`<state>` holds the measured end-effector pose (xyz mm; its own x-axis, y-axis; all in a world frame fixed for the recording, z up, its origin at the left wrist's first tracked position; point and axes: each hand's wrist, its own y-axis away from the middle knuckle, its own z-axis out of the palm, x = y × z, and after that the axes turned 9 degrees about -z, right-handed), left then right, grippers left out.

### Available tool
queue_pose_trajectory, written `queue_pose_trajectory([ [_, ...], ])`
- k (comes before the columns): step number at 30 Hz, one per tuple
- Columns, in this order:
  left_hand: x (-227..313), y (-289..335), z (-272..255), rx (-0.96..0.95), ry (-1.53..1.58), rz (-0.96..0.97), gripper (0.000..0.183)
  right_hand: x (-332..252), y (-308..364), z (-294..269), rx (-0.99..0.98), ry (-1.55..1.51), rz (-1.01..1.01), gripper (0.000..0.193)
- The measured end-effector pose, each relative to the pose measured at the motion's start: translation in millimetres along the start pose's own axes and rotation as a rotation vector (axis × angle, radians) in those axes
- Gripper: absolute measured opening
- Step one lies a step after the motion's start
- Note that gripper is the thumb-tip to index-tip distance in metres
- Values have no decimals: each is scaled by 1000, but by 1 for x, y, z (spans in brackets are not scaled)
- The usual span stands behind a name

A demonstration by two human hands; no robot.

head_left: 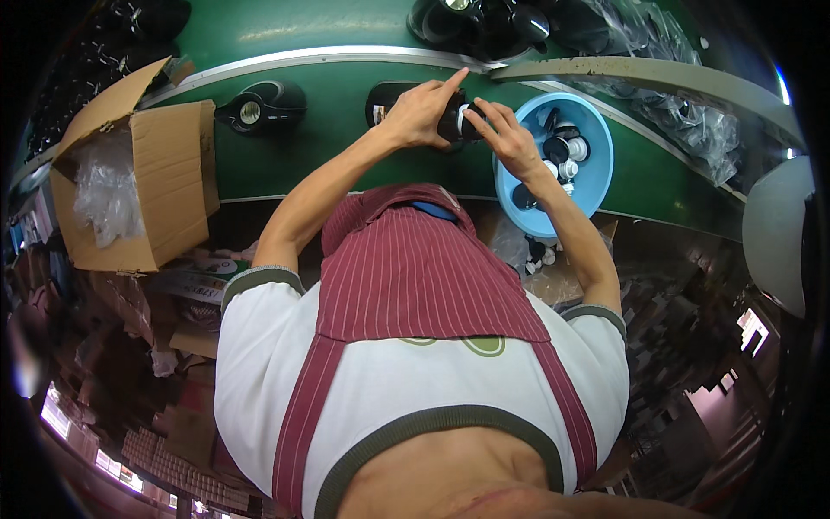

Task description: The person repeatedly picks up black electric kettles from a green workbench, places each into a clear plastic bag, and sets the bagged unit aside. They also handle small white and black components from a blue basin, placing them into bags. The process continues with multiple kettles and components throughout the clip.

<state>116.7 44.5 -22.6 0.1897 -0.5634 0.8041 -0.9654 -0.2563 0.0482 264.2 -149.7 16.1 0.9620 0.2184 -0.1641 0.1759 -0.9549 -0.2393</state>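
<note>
A black vacuum jug (391, 93) lies on its side on the green work surface, its mouth end turned to the right. My left hand (417, 114) is wrapped over its body, the index finger stretched out along it. At the mouth end, my right hand (512, 145) has its fingers closed on a black lid (470, 126) with a white ring beside it. How far the lid sits on the jug is hidden by the fingers. Right under my right wrist stands a light blue basin (603, 160) with several black and white stoppers (568, 149).
Another black jug (268, 108) lies to the left, its mouth facing me. A cardboard box (177, 173) with clear plastic bags (108, 195) stands at the left edge. Beyond a metal rail (346, 54) are more black jugs (484, 26). A pale curved bar (640, 71) crosses the upper right.
</note>
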Motion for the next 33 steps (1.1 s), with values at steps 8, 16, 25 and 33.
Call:
queue_pose_trajectory([
  [8,-5,9,0,30,-1,58,126,-11,-5,-3,-8,118,-138,65],
  [16,-10,11,4,5,-18,121,129,-34,-15,-4,-93,-183,448,58],
  [25,-4,32,19,27,-95,200,127,-60,17,31,-228,-1615,1605,108],
  [33,-10,54,26,122,-41,275,114,-129,1,47,233,-455,950,87],
])
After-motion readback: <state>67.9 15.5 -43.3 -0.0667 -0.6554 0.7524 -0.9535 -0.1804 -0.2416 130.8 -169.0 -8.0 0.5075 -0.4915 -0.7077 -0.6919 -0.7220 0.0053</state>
